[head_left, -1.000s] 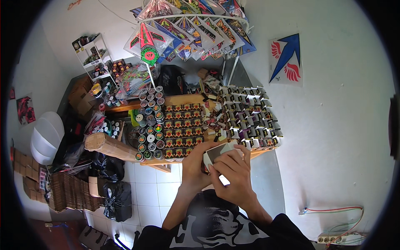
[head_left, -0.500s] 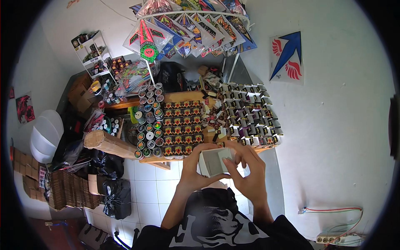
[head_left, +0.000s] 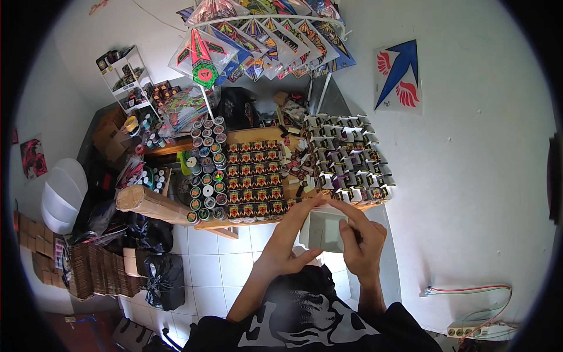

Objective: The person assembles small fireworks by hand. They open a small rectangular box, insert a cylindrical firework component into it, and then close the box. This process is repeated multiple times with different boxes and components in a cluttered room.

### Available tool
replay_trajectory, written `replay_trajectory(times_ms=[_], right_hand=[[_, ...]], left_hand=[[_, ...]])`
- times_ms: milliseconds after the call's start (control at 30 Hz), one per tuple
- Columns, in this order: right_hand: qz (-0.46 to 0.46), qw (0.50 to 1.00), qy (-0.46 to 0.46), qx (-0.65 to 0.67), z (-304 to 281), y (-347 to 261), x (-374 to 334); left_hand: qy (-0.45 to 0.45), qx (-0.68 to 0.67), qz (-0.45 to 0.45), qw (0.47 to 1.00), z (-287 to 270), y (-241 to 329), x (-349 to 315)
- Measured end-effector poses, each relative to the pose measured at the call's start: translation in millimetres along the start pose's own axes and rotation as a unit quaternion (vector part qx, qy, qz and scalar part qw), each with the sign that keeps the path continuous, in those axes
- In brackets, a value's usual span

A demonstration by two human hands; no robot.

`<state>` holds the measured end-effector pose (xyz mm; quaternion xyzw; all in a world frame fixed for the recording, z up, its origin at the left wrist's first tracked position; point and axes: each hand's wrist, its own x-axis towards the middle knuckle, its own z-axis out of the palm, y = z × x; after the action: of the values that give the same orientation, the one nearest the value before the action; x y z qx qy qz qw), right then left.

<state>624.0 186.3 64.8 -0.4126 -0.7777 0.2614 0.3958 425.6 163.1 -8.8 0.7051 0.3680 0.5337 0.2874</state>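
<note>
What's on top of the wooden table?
Round tubs, rows of black boxes with red-and-gold pictures, loose scraps and many open boxes. They hide most of the wooden table, and the left hand covers part of its near edge.

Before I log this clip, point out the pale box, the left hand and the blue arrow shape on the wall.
Pale box (head_left: 326,230): head view, on its inner surface.
Left hand (head_left: 286,242): head view, on its back.
Blue arrow shape (head_left: 402,68): head view, mid-body.
</note>
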Motion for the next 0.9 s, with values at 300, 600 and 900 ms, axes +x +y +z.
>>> replay_trajectory(times_ms=[300, 600, 900], right_hand=[[0.009, 0.992, -0.092, 0.088, 10.8, -0.6, -1.3], [0.020, 0.999, 0.011, 0.025, 4.1, 0.5, 8.2], [-0.039, 0.997, 0.068, 0.015, 23.5, 5.1, 9.1]], left_hand=[[0.056, -0.082, -0.111, 0.989, 9.0, 18.1, -2.5], [0.074, -0.027, -0.099, 0.992, 12.4, 20.6, -10.0], [0.062, -0.003, -0.100, 0.993, 9.8, 11.5, -14.6]])
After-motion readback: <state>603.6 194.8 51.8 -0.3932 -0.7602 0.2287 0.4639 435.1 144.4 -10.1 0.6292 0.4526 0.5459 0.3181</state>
